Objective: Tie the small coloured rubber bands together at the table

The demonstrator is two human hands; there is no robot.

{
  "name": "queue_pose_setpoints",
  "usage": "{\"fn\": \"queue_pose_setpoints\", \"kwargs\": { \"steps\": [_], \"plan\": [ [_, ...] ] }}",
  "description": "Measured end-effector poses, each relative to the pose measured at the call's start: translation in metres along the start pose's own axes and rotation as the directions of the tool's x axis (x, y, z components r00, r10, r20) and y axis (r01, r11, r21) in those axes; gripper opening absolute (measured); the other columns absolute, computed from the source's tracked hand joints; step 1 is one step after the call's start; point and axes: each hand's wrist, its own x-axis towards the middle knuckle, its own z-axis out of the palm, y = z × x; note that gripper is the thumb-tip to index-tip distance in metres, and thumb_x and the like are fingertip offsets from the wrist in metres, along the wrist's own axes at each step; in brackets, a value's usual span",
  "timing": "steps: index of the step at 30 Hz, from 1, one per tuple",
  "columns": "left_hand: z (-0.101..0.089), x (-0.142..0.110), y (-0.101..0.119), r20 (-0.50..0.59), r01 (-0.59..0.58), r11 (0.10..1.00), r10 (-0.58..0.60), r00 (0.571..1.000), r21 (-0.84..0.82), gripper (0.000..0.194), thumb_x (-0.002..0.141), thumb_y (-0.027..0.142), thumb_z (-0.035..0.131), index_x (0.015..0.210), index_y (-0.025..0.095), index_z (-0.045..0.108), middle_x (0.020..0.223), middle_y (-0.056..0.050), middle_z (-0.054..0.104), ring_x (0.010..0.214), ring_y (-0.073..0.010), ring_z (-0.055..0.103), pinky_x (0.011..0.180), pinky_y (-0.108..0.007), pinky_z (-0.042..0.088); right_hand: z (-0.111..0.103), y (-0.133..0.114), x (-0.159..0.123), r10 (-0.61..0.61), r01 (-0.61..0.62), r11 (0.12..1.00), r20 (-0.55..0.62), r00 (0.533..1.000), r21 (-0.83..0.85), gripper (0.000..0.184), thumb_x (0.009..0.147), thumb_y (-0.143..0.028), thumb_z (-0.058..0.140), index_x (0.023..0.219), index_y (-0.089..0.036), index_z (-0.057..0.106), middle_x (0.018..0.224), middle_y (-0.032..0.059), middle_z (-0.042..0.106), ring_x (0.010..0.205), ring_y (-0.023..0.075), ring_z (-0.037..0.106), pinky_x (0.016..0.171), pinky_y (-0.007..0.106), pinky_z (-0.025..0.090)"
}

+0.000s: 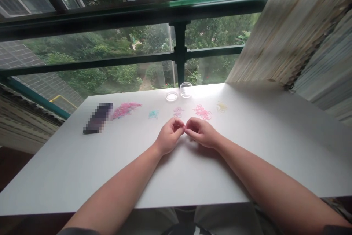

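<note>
My left hand and my right hand meet over the middle of the white table. Thumb and forefinger of each are pinched together, fingertips almost touching. Between them is a tiny pink rubber band, mostly hidden by the fingers. Just beyond the hands lie small piles of rubber bands: light purple ones, pink ones and pale yellow ones. Further left are a turquoise pile and a larger pink heap.
A clear round container stands at the table's far edge beside a clear round lid. At the left lies a dark, pixelated flat object. Behind the table are a green railing and a striped curtain.
</note>
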Motion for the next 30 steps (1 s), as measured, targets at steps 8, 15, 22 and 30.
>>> {"fn": "queue_pose_setpoints", "kwargs": {
  "steps": [8,15,22,30],
  "plan": [
    [-0.001,-0.001,0.002,0.026,-0.004,0.999,0.003,1.000,0.035,0.013,0.080,0.026,0.058,0.085,0.017,0.051,0.081,-0.001,0.055,0.076,-0.0106,0.055,0.072,-0.024,0.045,0.001,0.000,0.000,-0.026,0.026,1.000,-0.027,0.999,-0.004,0.006,0.077,-0.022,0.053,0.076,-0.019,0.049,0.061,-0.0036,0.049,0.053,0.0087,0.042,0.049,0.022,0.035],
    [-0.001,-0.004,0.004,0.020,0.021,0.994,-0.024,1.000,0.106,0.024,0.078,0.033,0.061,0.093,0.017,0.053,0.085,-0.004,0.059,0.077,-0.0136,0.059,0.069,-0.027,0.048,0.000,0.000,0.000,-0.030,0.029,0.999,-0.028,0.999,-0.044,0.004,0.075,-0.018,0.051,0.073,-0.019,0.048,0.059,-0.0043,0.047,0.052,0.0085,0.040,0.050,0.022,0.033],
    [-0.001,-0.008,0.010,0.014,0.009,0.961,-0.014,1.000,0.277,0.021,0.077,0.036,0.060,0.083,0.017,0.059,0.081,-0.004,0.064,0.071,-0.0138,0.060,0.063,-0.024,0.047,-0.001,-0.002,-0.001,-0.028,0.029,0.996,0.018,0.999,-0.080,0.002,0.076,-0.018,0.050,0.074,-0.018,0.049,0.059,-0.0044,0.046,0.053,0.0087,0.039,0.050,0.022,0.033],
    [-0.003,-0.009,0.012,0.051,0.000,0.946,-0.018,0.999,0.323,0.019,0.078,0.035,0.059,0.083,0.016,0.062,0.082,-0.005,0.067,0.069,-0.0134,0.060,0.062,-0.024,0.047,-0.001,-0.002,-0.001,-0.035,0.034,0.994,-0.001,0.999,-0.100,0.003,0.076,-0.017,0.049,0.074,-0.019,0.047,0.059,-0.0046,0.046,0.053,0.0086,0.039,0.050,0.022,0.032]
  ]
}}
